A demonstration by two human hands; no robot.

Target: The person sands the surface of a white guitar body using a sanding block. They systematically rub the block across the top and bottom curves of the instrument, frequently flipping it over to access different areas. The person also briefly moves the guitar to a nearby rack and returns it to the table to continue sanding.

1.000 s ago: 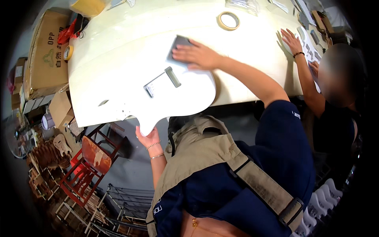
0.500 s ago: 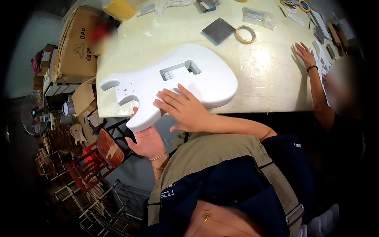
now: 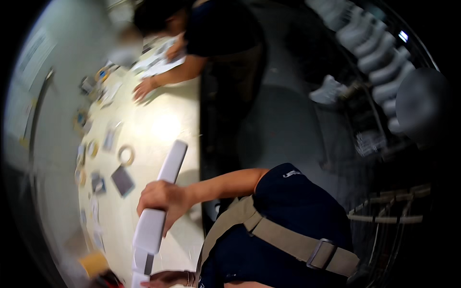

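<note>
A white guitar body (image 3: pixel 171 164) stands on its edge on the cream table (image 3: pixel 163 120), so I see only its thin side. My right hand (image 3: pixel 160 201) is closed around its middle, with the forearm reaching in from the right. At the bottom edge of the view, my left hand (image 3: pixel 166 277), which wears a bracelet, holds the body's lower end. The whole view is turned sideways and blurred.
On the table left of the body lie a tape ring (image 3: pixel 126 155), a dark grey square pad (image 3: pixel 122 181) and several small items. Another person leans on the far end, hand (image 3: pixel 142 89) flat on the table. White parts (image 3: pixel 370 53) are stacked at upper right.
The guitar body has gone from lying flat to standing on its edge. My right hand has moved from its top face to a grip around it. The view has swung sideways.
</note>
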